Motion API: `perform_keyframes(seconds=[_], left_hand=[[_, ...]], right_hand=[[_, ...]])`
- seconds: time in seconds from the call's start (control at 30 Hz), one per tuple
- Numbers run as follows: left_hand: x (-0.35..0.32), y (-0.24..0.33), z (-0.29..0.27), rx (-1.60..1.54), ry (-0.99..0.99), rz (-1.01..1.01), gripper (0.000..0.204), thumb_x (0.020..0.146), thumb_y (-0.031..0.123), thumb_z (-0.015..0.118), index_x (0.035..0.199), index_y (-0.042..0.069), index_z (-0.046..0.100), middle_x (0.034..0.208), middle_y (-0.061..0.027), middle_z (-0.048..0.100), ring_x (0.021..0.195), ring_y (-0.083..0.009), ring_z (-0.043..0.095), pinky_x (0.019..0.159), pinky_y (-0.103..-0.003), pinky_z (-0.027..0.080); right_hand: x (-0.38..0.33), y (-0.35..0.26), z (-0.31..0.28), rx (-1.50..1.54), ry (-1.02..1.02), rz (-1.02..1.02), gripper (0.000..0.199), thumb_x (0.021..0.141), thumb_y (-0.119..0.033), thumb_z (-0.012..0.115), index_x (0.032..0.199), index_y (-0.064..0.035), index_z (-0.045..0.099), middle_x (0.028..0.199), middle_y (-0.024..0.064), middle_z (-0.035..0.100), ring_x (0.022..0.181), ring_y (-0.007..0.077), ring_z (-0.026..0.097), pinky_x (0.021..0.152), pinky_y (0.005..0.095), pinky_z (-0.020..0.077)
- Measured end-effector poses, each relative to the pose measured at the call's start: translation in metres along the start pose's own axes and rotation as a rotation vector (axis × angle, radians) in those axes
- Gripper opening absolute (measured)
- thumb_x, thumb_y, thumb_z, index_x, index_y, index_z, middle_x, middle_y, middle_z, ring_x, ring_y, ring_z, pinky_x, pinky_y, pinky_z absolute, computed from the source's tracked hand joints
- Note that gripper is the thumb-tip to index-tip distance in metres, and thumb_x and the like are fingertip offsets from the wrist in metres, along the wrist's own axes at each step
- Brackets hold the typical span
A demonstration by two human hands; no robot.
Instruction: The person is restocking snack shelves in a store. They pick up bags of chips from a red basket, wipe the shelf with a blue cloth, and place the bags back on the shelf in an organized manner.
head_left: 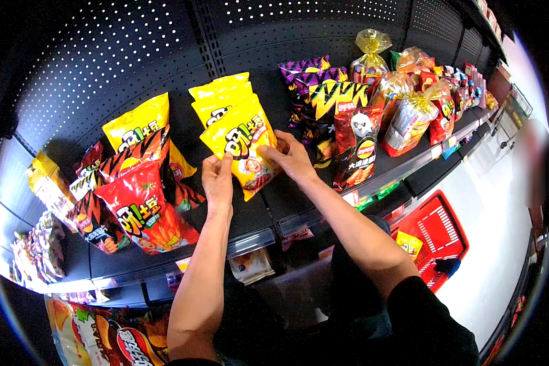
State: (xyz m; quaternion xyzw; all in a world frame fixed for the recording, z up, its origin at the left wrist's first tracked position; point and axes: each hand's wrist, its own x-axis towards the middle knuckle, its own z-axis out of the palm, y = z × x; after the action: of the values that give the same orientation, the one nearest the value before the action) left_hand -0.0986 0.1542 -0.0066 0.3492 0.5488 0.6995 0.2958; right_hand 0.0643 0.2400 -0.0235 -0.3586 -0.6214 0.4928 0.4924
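- Both hands pinch the front yellow chip bag (245,146): the left hand (217,182) has its fingers closed on the bag's lower left edge, and the right hand (291,157) has its fingers pressed against the right edge, so each grip is clamped on the bag.
- That bag stands tilted on the black shelf (250,219), roughly mid-shelf and a little back from the front edge, at the head of a row of yellow bags (221,94) that lean toward the perforated back panel (128,55).
- To seat it well, I judge that the bottom seam should rest flat on the shelf and the face should turn square to the front edge.
- A light hold on the side seams seems wise; a hard squeeze could crush the chips.
- Red chip bags (143,210) stand toward the shelf's left end, and a purple-and-yellow bag (332,100) and a red bag with a panda (358,143) crowd the right, just beside the right hand, so a sideways nudge could topple them.
- A red shopping basket (438,235) sits on the floor below the shelf's right end.
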Motion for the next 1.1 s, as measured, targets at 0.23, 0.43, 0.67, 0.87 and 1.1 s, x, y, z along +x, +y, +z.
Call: perform_keyframes(seconds=[0.23,0.43,0.67,0.87,1.1], left_hand=[[-0.006,0.020,0.003,-0.204,-0.058,-0.016,0.026,0.100,0.029,0.057,0.106,0.004,0.065,0.095,0.0006,0.067,0.084,-0.0049,0.059,0.074,-0.023,0.047],[-0.022,0.037,0.003,-0.299,-0.079,0.034,0.023,0.101,0.026,0.056,0.102,0.006,0.068,0.093,0.0014,0.069,0.079,-0.0034,0.060,0.071,-0.022,0.048],[-0.059,0.074,0.016,-0.040,-0.156,0.218,0.033,0.102,0.033,0.052,0.100,0.004,0.068,0.094,0.0008,0.067,0.083,-0.0048,0.059,0.075,-0.025,0.049],[-0.058,0.072,0.002,-0.125,-0.392,0.165,0.056,0.104,0.047,0.036,0.098,-0.002,0.062,0.083,-0.0098,0.065,0.074,-0.0170,0.061,0.073,-0.029,0.048],[-0.045,0.061,0.001,-0.053,-0.366,0.071,0.052,0.103,0.046,0.041,0.101,-0.001,0.063,0.083,-0.0071,0.064,0.074,-0.0150,0.060,0.073,-0.028,0.047]], right_hand=[[-0.015,-0.022,-0.003,0.021,-0.102,-0.067,0.059,0.082,-0.029,0.079,0.124,0.0031,0.053,0.110,0.0121,0.068,0.098,0.0165,0.064,0.088,0.0294,0.0506],[-0.031,-0.058,-0.011,0.303,-0.094,-0.223,0.029,0.090,-0.010,0.070,0.116,-0.0007,0.059,0.107,0.0055,0.069,0.094,0.0086,0.063,0.084,0.0249,0.0502],[-0.088,-0.099,-0.043,0.420,-0.043,-0.176,0.023,0.092,-0.016,0.069,0.112,-0.0032,0.068,0.106,0.0028,0.071,0.094,0.0090,0.063,0.086,0.0268,0.0482],[-0.141,-0.153,-0.124,0.510,0.195,-0.260,0.023,0.093,-0.015,0.067,0.113,-0.0043,0.066,0.109,0.0035,0.070,0.096,0.0104,0.065,0.086,0.0282,0.0512],[-0.229,-0.168,-0.262,0.044,0.577,-0.154,0.025,0.096,-0.020,0.060,0.113,-0.0031,0.064,0.105,0.0048,0.069,0.090,0.0124,0.065,0.088,0.0284,0.0507]])
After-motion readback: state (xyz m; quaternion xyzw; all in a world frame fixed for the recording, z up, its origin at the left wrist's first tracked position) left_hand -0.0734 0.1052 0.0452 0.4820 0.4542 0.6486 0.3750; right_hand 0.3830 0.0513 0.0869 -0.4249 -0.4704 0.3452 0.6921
